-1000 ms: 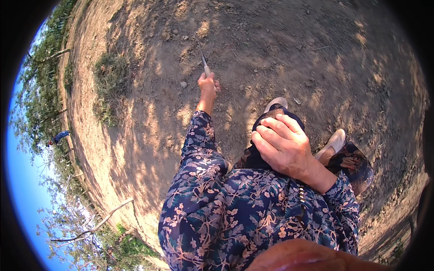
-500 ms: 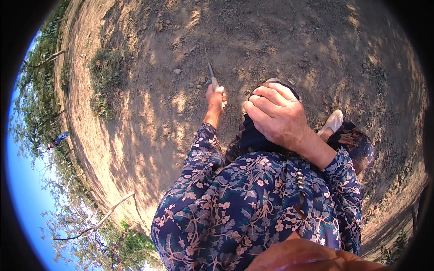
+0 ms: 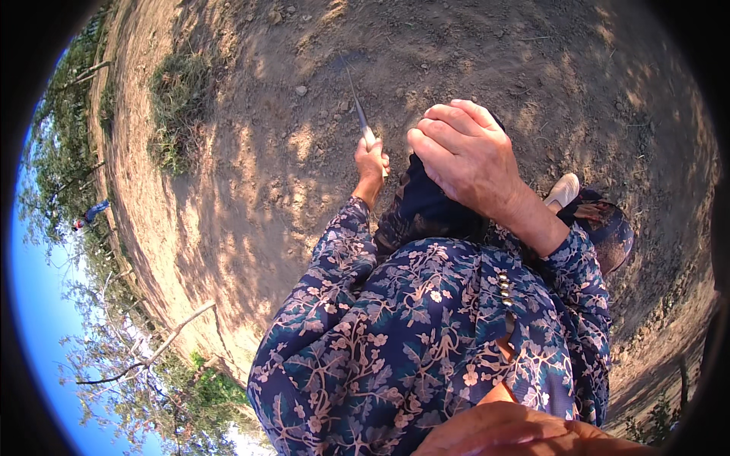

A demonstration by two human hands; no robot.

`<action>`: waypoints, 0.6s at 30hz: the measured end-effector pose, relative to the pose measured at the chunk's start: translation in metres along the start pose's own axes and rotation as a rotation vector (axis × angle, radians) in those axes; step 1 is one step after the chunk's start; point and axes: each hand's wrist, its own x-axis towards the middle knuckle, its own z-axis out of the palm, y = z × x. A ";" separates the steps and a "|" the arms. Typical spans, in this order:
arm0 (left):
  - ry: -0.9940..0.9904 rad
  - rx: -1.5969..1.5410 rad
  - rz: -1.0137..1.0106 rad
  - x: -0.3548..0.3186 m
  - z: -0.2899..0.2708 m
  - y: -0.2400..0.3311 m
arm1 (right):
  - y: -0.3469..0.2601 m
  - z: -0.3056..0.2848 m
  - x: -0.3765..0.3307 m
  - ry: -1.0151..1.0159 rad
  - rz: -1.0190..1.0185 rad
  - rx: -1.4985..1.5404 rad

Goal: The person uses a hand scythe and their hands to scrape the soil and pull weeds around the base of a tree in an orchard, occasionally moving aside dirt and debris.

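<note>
My left hand (image 3: pixel 372 166) is closed around the pale handle of a tool (image 3: pixel 360 112) with a thin, dark, tapering metal shaft. The tool points away from me over the bare soil (image 3: pixel 426 68). Its far end is a faint, bluish smear, so the shape of its head cannot be made out. Closer to me, my right hand (image 3: pixel 475 163) is raised over my dark-clad knee (image 3: pixel 437 213), back of the hand up. Its fingers are curled in, and whatever they may hold is hidden.
A clump of dry grass (image 3: pixel 176 102) grows on the soil to the left, beyond a small stone (image 3: pixel 301 90). Trees (image 3: pixel 53 167) and a bare branch (image 3: pixel 171 340) line the left side, with a distant person in blue (image 3: pixel 97 210) there. My pale shoe (image 3: pixel 563 190) is at the right.
The ground has slid upward in the picture, the stone and grass with it. My left hand and the tool sit slightly further right. My right hand keeps its curled form over the knee.
</note>
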 end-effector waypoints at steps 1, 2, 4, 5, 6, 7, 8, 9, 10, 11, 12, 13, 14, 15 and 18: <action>-0.010 -0.018 0.008 0.012 0.010 0.014 | 0.001 0.000 -0.001 -0.008 0.000 -0.014; -0.047 -0.034 0.014 0.025 0.015 0.034 | 0.003 -0.001 -0.002 -0.006 0.004 -0.016; -0.005 -0.096 0.014 0.051 0.016 0.065 | -0.003 0.002 0.002 0.001 -0.005 0.003; 0.014 -0.117 0.007 0.058 0.019 0.077 | -0.005 0.004 0.002 -0.010 -0.020 0.005; 0.021 -0.138 0.013 0.064 0.030 0.093 | -0.002 0.005 0.005 -0.010 -0.038 -0.005; -0.009 -0.189 0.026 0.062 0.031 0.101 | -0.002 0.002 0.008 -0.019 -0.029 0.031; -0.032 -0.234 0.055 0.058 0.038 0.108 | 0.000 -0.001 0.010 -0.013 -0.022 0.049; -0.026 -0.167 0.127 0.054 0.031 0.107 | 0.000 -0.002 0.012 -0.024 -0.002 0.112; -0.019 -0.086 0.192 0.048 0.028 0.104 | 0.002 -0.003 0.014 -0.018 0.028 0.171; -0.015 -0.007 0.183 0.035 0.026 0.101 | 0.003 -0.005 0.014 -0.038 0.106 0.261; -0.009 -0.033 0.122 0.017 0.031 0.104 | 0.006 -0.005 0.013 -0.035 0.199 0.329; -0.070 -0.006 0.113 0.003 0.027 0.100 | 0.011 -0.001 0.015 -0.051 0.291 0.453; -0.121 0.022 0.092 -0.012 0.013 0.092 | 0.014 0.004 0.018 -0.085 0.386 0.586; -0.210 0.020 0.021 -0.022 -0.004 0.082 | 0.017 0.009 0.021 -0.173 0.460 0.697; -0.358 0.118 0.006 -0.056 -0.019 0.086 | 0.033 0.022 0.026 -0.242 0.649 0.962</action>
